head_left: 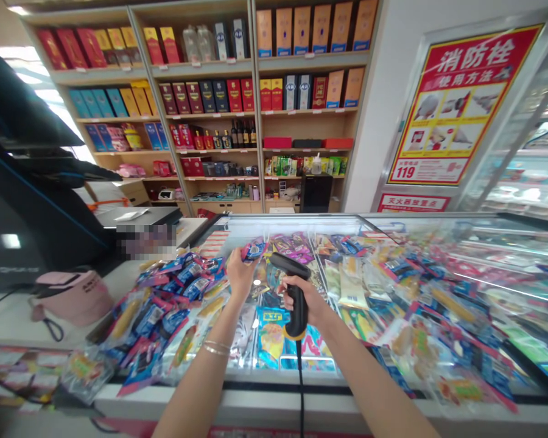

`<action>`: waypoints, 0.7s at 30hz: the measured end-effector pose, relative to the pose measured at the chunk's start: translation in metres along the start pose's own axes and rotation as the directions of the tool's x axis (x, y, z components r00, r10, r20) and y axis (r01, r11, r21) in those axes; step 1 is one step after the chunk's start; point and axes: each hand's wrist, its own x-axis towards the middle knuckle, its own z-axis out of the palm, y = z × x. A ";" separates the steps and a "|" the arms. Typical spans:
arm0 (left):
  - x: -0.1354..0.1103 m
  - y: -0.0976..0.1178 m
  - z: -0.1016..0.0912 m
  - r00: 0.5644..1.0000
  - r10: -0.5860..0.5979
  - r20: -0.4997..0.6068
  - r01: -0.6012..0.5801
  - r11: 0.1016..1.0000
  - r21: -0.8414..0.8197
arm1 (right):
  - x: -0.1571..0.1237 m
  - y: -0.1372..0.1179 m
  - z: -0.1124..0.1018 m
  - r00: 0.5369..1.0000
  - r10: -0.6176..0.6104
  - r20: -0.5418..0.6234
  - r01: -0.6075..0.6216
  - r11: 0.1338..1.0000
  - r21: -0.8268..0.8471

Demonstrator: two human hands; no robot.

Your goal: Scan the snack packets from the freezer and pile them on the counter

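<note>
My right hand (308,298) is wrapped round the grip of a black barcode scanner (298,307), whose head points left toward my other hand. A cable (300,377) runs down from its base. My left hand (240,271) pinches a small blue and pink snack packet (256,249), held up just left of the scanner's head. Both hands are above the glass top of a chest freezer (251,389). A heap of similar blue and pink packets (178,286) lies to the left, mixed with clear-wrapped snacks.
More wrapped snacks (420,316) are piled on the right of the freezer. A pink pouch (73,298) and a dark monitor (31,201) stand on the left counter. Shelves (210,115) of boxes and bottles line the back. A red sign (466,103) hangs on the right wall.
</note>
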 end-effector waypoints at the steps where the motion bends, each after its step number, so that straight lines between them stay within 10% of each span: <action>1: 0.000 0.000 0.000 1.000 0.000 -0.002 0.000 1.000 -0.002 | 0.000 0.001 0.000 1.000 -0.005 0.001 0.005 1.000 -0.005; 21: -0.001 0.000 0.003 0.998 -0.063 -0.016 0.058 0.977 -0.207 | -0.001 0.001 0.000 0.999 -0.014 0.041 0.015 0.999 -0.028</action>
